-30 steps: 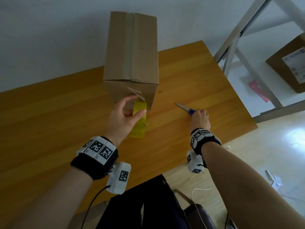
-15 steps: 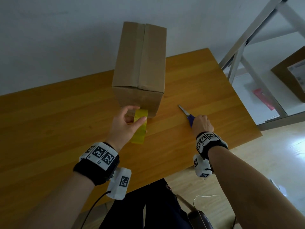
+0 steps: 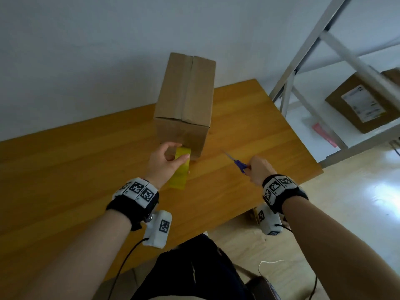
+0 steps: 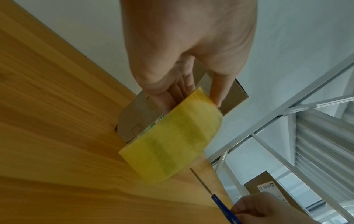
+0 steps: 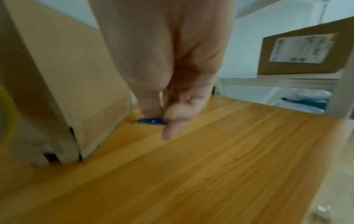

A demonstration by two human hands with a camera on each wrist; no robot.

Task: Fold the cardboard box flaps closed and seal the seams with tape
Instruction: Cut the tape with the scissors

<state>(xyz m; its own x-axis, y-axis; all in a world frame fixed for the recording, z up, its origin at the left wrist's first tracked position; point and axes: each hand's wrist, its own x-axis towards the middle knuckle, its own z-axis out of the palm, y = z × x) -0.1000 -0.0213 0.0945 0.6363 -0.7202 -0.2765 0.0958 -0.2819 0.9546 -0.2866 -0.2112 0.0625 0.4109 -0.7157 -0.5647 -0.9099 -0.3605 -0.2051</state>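
A tall cardboard box [image 3: 186, 100] stands on the wooden table [image 3: 65, 180], its top flaps folded shut with a seam along the middle. My left hand [image 3: 166, 161] grips a yellow tape roll [image 3: 180, 169] against the foot of the box's near face; in the left wrist view the tape roll [image 4: 172, 145] fills the middle, with the fingers [image 4: 168, 92] hooked through its core. To the right, my right hand [image 3: 257, 169] grips blue-handled scissors [image 3: 237, 162], blades pointing toward the box. The right wrist view shows the blue handle [image 5: 152, 121] pinched under the fingers [image 5: 172, 128].
A grey metal shelf frame [image 3: 303, 68] stands right of the table and holds a labelled cardboard parcel [image 3: 363, 105]. A white wall runs behind the table. The table's right edge lies close to my right hand. A dark garment [image 3: 194, 267] is at my lap.
My left hand has brought the tape roll down the box's near face to its foot. My right hand has closed on the scissors' handle and lifted it.
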